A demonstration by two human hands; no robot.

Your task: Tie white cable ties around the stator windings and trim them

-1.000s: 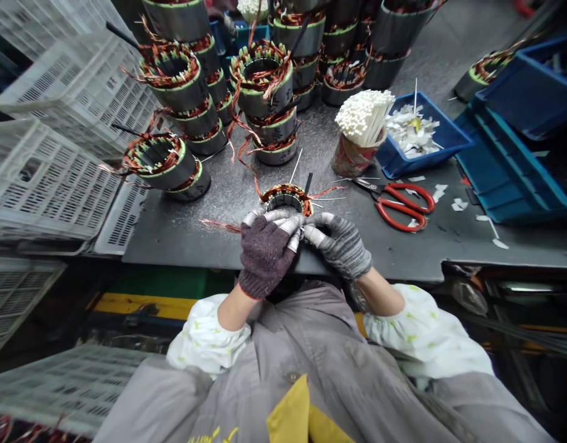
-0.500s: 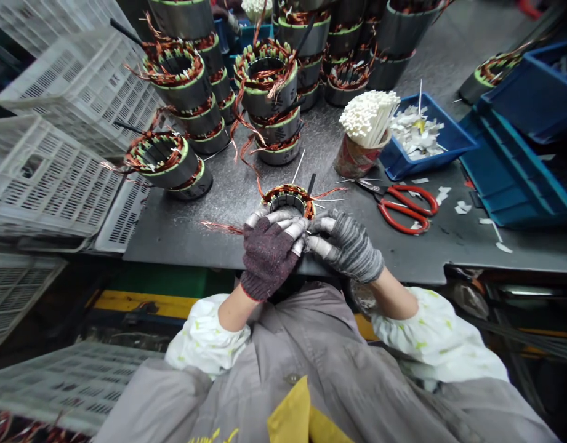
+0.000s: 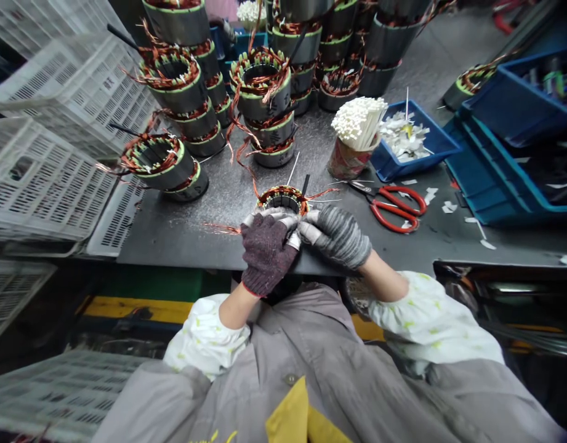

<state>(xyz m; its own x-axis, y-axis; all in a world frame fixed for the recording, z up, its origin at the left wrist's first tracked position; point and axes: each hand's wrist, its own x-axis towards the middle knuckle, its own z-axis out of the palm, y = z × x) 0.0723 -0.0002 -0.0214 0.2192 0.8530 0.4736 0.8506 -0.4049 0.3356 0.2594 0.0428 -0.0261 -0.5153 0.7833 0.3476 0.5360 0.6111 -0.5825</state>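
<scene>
Two-handed, probably dressing near rim of stator (image 3: 283, 200), by front edge of table (image 3: 167, 237); with left hand (image 3: 268, 249) over it, right hand (image 3: 342, 237) meeting left, can't tell how clamped. Likely calls next for steadying left-handed, fingering right-handed.

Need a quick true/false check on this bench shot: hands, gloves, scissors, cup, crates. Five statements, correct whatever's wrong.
1. The left hand and right hand are both at the near side of the wire-wound ring. True.
2. The right hand is on a cutting tool. False: the red-handled scissors lie on the bench, apart from it.
3. The blue tray of white scraps is to the right of the cup of white sticks. True.
4. Both hands are covered in the same colour. False: the left glove is dark purple, the right glove grey.
5. White crates fill much of the view's left side. True.
</scene>
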